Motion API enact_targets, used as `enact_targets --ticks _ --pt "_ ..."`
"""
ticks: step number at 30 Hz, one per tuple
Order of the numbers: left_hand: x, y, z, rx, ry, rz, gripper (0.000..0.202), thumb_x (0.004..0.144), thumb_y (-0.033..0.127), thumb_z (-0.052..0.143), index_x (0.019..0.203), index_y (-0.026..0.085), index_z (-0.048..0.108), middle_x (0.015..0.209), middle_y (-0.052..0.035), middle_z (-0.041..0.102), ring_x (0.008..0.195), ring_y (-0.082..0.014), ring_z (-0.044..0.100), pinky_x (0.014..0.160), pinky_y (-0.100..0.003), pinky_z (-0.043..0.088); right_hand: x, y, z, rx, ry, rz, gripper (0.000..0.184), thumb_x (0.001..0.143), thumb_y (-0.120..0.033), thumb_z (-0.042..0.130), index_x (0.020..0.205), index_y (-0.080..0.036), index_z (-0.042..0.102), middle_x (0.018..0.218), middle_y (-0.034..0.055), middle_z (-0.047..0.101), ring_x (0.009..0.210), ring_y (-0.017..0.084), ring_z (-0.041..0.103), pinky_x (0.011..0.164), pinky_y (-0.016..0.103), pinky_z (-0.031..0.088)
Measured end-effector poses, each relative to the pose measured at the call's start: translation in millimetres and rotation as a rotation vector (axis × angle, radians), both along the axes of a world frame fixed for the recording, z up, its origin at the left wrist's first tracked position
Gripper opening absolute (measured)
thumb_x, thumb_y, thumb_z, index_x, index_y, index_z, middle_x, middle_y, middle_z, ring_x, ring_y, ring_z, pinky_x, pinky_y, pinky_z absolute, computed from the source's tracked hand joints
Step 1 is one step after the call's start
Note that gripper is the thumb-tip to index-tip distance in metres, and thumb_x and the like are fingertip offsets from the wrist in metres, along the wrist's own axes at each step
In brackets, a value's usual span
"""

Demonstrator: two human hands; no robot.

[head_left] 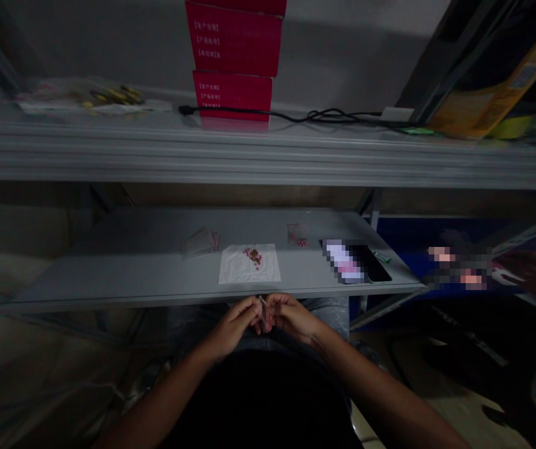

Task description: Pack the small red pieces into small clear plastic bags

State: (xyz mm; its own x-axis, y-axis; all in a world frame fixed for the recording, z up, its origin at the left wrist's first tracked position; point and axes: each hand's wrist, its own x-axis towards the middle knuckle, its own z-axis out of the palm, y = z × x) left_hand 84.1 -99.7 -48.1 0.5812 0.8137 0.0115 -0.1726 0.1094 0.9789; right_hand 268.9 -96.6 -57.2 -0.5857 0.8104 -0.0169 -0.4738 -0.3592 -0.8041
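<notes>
My left hand (243, 317) and my right hand (288, 317) meet just in front of the shelf's near edge, above my lap. Between them they pinch a small clear plastic bag (264, 315) with something reddish in it; the fingers partly hide it. Beyond the hands, a white cloth or paper sheet (239, 268) lies on the grey shelf, with a little heap of pink and gold beads or similar tiny pieces (254, 256) on it. A small bag with pink pieces (297, 236) rests behind it to the right. Clear plastic bags (202, 242) lie to the left.
A phone (376, 265) and a pixelated bright patch sit at the right of the lower shelf (108, 268). Above runs an upper shelf edge (268, 159) with red boxes (237, 50) and a black cable (314, 116). Another person's hand (530, 273) is at far right.
</notes>
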Motion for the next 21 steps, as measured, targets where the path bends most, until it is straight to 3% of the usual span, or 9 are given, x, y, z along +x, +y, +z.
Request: enact_targets --ticks 5,9,12,15,17,21 --pt "1 2 -2.5 0.015 -0.003 0.143 0.032 0.096 0.039 0.051 0.073 0.018 0.056 0.071 -0.0010 0.054 0.067 -0.0153 0.053 0.067 -0.029 0.044 -1 1 0.9 -0.039 0.010 -0.057 0.004 0.079 -0.019 0.067 0.077 -0.017 0.064 0.067 -0.0003 0.065 0.057 0.012 0.060 0.061 0.024 0.050" --pt "-7 -1 4.9 0.255 0.180 0.290 0.033 0.097 0.034 0.047 0.067 0.019 0.051 0.065 0.0009 0.049 0.063 -0.0150 0.050 0.064 -0.029 0.042 -1 0 2.0 -0.052 -0.063 -0.062 0.009 0.077 -0.024 0.070 0.078 -0.016 0.064 0.063 -0.0010 0.064 0.051 0.010 0.056 0.051 0.019 0.043" --pt "-13 -5 12.3 0.553 0.307 0.347 0.016 0.092 0.035 0.057 0.093 0.019 0.061 0.092 -0.0063 0.063 0.090 -0.0222 0.061 0.085 -0.037 0.049 -3 -3 2.7 -0.038 -0.097 -0.057 0.011 0.077 -0.026 0.070 0.079 -0.015 0.066 0.062 -0.0007 0.063 0.048 0.009 0.052 0.048 0.019 0.040" --pt "-14 -6 13.7 0.736 0.401 0.280 0.066 0.078 0.035 0.076 0.136 0.021 0.049 0.137 -0.0154 0.055 0.127 -0.0326 0.052 0.108 -0.051 0.042 -3 -6 4.8 -0.073 -0.131 -0.080 0.011 0.075 -0.024 0.072 0.081 -0.016 0.067 0.063 -0.0014 0.063 0.048 0.008 0.052 0.049 0.019 0.040" --pt "-12 -6 11.1 0.756 0.458 0.242 0.077 0.075 0.033 0.079 0.143 0.024 0.043 0.142 -0.0160 0.052 0.131 -0.0335 0.050 0.109 -0.054 0.042 -3 -6 7.0 -0.082 -0.155 -0.107 0.011 0.075 -0.025 0.071 0.079 -0.016 0.066 0.062 -0.0014 0.062 0.048 0.008 0.051 0.048 0.019 0.039" --pt "-10 -3 6.2 0.757 0.473 0.289 0.061 0.080 0.026 0.074 0.136 0.025 0.050 0.134 -0.0136 0.059 0.124 -0.0306 0.056 0.106 -0.053 0.046 -1 -2 9.1 -0.071 -0.185 -0.154 0.016 0.079 -0.030 0.070 0.074 -0.015 0.065 0.059 -0.0019 0.060 0.046 0.007 0.049 0.048 0.018 0.038"
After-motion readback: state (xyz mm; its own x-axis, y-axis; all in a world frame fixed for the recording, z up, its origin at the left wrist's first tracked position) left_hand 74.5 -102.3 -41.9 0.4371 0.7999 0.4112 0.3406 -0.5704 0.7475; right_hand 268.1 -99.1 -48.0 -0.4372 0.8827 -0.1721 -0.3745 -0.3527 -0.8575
